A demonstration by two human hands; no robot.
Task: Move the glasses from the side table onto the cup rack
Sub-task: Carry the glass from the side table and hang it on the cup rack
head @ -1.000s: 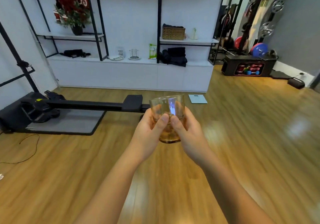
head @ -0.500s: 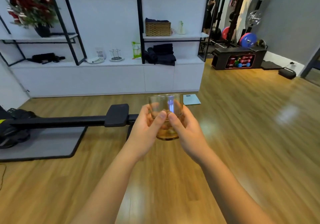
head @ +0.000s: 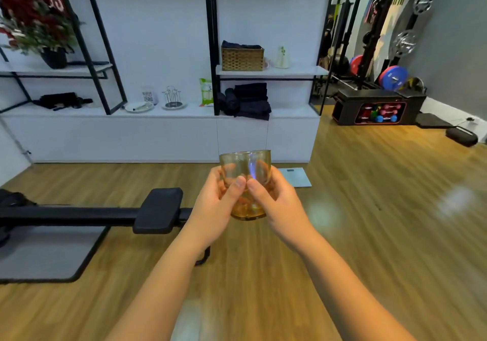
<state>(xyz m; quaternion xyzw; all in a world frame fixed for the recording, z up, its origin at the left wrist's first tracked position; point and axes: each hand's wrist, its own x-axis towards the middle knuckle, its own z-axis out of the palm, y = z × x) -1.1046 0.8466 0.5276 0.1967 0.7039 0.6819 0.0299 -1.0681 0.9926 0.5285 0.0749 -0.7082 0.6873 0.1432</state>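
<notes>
You hold one glass [head: 245, 180] upright in front of you, out over the wooden floor [head: 369, 222], with both hands wrapped round it. Your left hand [head: 214, 206] cups its left side and your right hand [head: 279, 206] its right; the fingers of each curl behind the glass and show through its wall, and the two thumbs press on the near face, their tips almost meeting. The glass is clear with an amber tint, and its thick base pokes out below your palms; I cannot tell whether there is liquid in it or only the floor's colour showing through. The cup rack [head: 172, 98], a small wire stand with upright pegs on a round base, stands well apart from you on the long white counter [head: 158, 130] against the far wall. Just left of the rack lies a plate [head: 139, 107], and just right of it leans a green packet [head: 205, 92]. Further right on the counter sits a heap of dark folded cloth [head: 250, 101], and on the shelf above it a woven basket [head: 242, 58]. A black rowing machine [head: 105, 215] stretches across the floor at your left, its rail passing behind your left wrist, with a grey mat [head: 44, 253] under it.
</notes>
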